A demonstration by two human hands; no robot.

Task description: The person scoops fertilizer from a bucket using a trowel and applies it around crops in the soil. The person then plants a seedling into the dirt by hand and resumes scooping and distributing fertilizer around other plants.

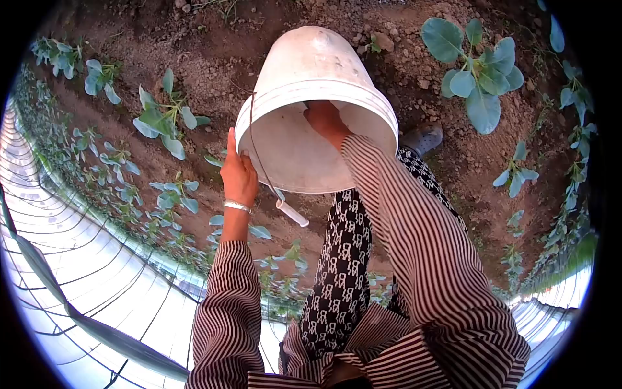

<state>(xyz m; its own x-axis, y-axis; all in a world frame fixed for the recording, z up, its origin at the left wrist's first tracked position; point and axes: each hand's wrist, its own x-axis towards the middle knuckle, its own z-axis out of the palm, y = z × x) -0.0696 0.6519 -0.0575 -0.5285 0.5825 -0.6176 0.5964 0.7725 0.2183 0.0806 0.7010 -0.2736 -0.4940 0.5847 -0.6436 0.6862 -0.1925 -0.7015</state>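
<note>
A white plastic bucket is tipped so that its mouth faces me, and its inner wall shows pale and bare. My left hand holds the bucket at the left of its rim, thumb near the mouth and fingers along the outside. My right hand reaches inside the bucket, its fingers curled and partly in shadow by the upper inner wall. What those fingers hold, if anything, is hidden. The thin wire handle hangs across the left of the mouth, with a white tube grip at its lower end.
Brown soil lies all around, with a large leafy plant at right and a smaller plant at left. Several more plants run in rows along both sides. My shoe stands right of the bucket. Translucent sheeting curves at the left.
</note>
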